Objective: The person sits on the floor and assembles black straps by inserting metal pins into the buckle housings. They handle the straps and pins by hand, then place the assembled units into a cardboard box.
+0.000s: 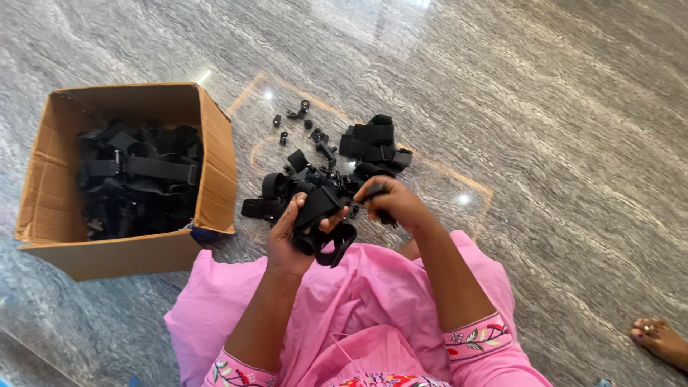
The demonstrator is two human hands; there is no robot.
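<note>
A black strap assembly [320, 218], made of webbing and plastic fittings, is held above the lap, over the pink garment [358, 308]. It is gripped from the left by the left hand [290, 233], whose fingers are wrapped around a flat black pad on it, with the thumb laid across the pad's front. A looped end of the strap is seen hanging below this hand. The right hand [398, 203] is closed on a small dark part [373, 193] at the assembly's right side; its fingers are curled together on that part, but what exactly is pinched is hidden by the knuckles and cannot be made out.

Just beyond the hands, a heap of similar black straps and buckles [373, 143] is spread on the polished grey stone floor [573, 143]. Single pieces within the heap are hard to tell apart, since all are black and overlapping. A few small loose black fittings [294, 118] are scattered farther out, too small to be identified.

To the left, an open cardboard box [215, 154] is set on the floor, filled with more black straps [140, 179]; its contents are lost in shadow toward the bottom. The box's near left corner is partly cut by glare.

At the lower right edge, a bare foot [659, 340] is seen, cut off by the frame. The embroidered sleeve cuffs [476, 337] are partly cropped at the bottom.
</note>
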